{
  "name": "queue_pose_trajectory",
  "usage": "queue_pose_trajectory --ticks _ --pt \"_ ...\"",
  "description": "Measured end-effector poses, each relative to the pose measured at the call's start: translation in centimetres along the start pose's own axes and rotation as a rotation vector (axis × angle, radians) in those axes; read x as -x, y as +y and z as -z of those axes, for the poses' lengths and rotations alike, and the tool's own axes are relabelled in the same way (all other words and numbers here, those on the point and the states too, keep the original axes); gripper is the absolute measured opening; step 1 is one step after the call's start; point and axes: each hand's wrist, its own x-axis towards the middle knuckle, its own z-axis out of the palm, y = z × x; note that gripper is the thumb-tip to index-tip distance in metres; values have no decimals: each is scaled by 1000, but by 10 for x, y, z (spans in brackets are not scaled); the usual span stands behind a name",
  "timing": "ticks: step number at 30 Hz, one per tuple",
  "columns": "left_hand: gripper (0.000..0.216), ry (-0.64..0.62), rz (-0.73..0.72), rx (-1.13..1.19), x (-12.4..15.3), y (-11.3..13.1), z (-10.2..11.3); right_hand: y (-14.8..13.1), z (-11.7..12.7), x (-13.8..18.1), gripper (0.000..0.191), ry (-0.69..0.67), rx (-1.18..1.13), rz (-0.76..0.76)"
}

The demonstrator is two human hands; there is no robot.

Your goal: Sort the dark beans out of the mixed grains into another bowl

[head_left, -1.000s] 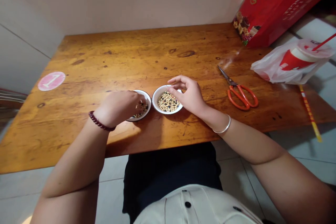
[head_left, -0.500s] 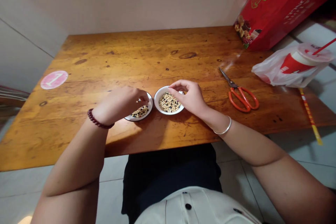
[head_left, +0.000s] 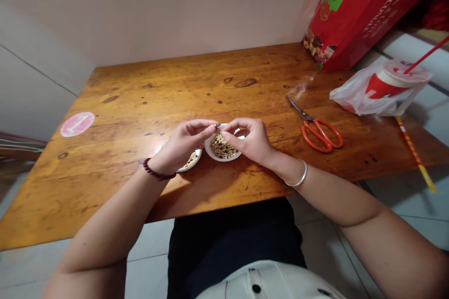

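My left hand [head_left: 191, 141], wearing a dark red beaded bracelet [head_left: 157, 170], pinches a small pale bead [head_left: 214, 125] between thumb and forefinger. Close beside it, my right hand [head_left: 248, 138] is closed in a pinch over the right bowl; what its fingertips hold is too fine to make out. The right bowl [head_left: 224, 159] is white and contains many small round pale and dark beads [head_left: 222, 147]. Partly hidden under my left hand stands a second white bowl [head_left: 199, 156] with similar pieces [head_left: 191, 161].
Orange-handled scissors [head_left: 312, 126] lie on the wooden table [head_left: 175, 84] to the right. Beyond them are a bagged red cup [head_left: 386, 84] with a straw, a yellow-red stick [head_left: 416, 154] and a red box [head_left: 351, 23]. A pink round sticker [head_left: 77, 124] is at the left.
My left hand has come up from the left bowl and moved right, with a bead at its fingertips, to meet my right hand over the right bowl. The camera view has shifted slightly.
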Motion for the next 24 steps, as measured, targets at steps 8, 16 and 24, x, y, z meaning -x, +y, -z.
queue_pose_trajectory --ticks 8,16,24 --pt "24 -37 23 47 -1 -1 -2 -1 1 -1 11 -15 -21 -14" --pt "31 -9 31 -14 0 -3 0 -1 1 -1 11 -12 -4 -23" --pt "33 -14 41 -13 1 2 -7 -2 2 -1 8 -24 -2 -9"
